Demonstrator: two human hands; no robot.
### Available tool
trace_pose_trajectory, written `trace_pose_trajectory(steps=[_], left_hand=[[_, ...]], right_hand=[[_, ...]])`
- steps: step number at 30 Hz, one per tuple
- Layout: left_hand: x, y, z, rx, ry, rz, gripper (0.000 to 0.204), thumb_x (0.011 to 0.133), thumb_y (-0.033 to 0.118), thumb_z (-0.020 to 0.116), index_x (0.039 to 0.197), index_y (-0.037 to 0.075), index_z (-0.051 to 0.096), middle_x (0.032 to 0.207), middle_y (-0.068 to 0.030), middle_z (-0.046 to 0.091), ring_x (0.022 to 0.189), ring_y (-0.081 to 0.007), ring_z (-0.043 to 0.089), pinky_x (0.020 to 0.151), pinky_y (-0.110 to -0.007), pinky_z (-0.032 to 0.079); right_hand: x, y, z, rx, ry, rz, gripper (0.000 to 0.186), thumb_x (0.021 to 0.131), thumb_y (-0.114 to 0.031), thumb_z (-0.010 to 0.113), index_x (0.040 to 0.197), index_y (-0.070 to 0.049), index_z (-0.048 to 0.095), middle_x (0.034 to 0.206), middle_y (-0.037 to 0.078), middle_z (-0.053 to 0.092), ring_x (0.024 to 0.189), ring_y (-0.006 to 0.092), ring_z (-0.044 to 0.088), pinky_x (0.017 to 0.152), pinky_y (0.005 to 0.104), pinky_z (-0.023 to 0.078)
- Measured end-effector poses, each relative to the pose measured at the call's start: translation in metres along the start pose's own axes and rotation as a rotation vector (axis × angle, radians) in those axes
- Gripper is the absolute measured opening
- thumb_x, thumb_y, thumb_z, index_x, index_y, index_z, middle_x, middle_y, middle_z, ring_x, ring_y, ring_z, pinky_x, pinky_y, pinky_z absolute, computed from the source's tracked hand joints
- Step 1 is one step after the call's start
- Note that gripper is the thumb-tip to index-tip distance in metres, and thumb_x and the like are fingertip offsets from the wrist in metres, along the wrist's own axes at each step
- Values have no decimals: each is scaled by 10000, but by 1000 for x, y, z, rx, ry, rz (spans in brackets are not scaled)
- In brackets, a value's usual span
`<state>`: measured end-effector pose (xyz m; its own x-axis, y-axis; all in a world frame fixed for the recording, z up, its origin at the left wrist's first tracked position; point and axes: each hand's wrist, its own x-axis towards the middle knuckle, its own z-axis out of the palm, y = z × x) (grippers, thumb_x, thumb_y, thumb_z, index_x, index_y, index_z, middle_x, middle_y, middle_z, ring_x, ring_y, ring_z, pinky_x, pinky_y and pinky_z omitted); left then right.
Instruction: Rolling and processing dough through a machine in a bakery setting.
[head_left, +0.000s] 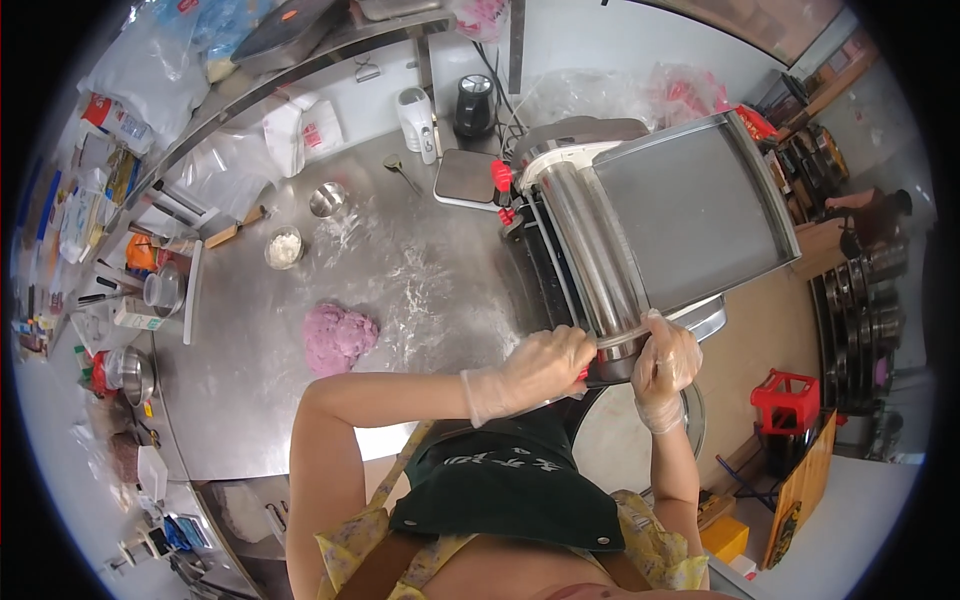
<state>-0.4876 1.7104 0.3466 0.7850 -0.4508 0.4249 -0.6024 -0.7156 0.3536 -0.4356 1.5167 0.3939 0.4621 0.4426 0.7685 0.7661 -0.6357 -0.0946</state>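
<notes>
A dough sheeter (598, 250) with steel rollers and a wide grey tray stands at the right end of the steel table. My left hand (545, 370), in a clear plastic glove, is closed at the machine's near end, where a bit of red knob (583, 375) shows by its fingers. Also gloved, my right hand (665, 365) is closed at the near right corner, by the roller's end; what its curled fingers hold is hidden. A lump of pink-purple dough (340, 338) lies on the table, left of my left forearm.
White flour dusts the steel table (250, 400). Toward the back are a bowl of white powder (284, 248), a small metal bowl (327, 200), a scale (468, 177) and a brush (403, 174). Red knobs (502, 177) sit at the machine's far end. A red crate (785, 400) stands at right.
</notes>
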Motion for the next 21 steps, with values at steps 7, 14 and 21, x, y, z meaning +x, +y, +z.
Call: trace_pose_trajectory(steps=[7, 14, 21], left_hand=[[-5, -8, 21, -259, -42, -166, 427, 870, 409, 660, 914, 3, 535, 632, -87, 554, 454, -189, 528, 427, -320, 474], [-11, -15, 25, -1910, -578, -1085, 639, 927, 595, 506, 920, -38, 585, 587, -143, 594, 404, -146, 493, 376, -237, 392], [-14, 15, 10, -25, 78, -268, 554, 780, 382, 769, 1064, -31, 534, 641, -158, 583, 554, -263, 633, 537, -361, 540]], right_hand=[[-1, 1, 4, -3, 40, -13, 413, 716, 119, 585, 1111, -4, 599, 868, 111, 688, 705, 263, 649, 604, 354, 465], [-1, 0, 3, -1, 38, -22, 409, 714, 122, 585, 1101, -7, 600, 881, 112, 688, 714, 271, 648, 606, 355, 467], [-3, 1, 4, -7, 57, -28, 420, 704, 132, 588, 1099, -10, 601, 878, 109, 689, 708, 264, 647, 591, 354, 454]])
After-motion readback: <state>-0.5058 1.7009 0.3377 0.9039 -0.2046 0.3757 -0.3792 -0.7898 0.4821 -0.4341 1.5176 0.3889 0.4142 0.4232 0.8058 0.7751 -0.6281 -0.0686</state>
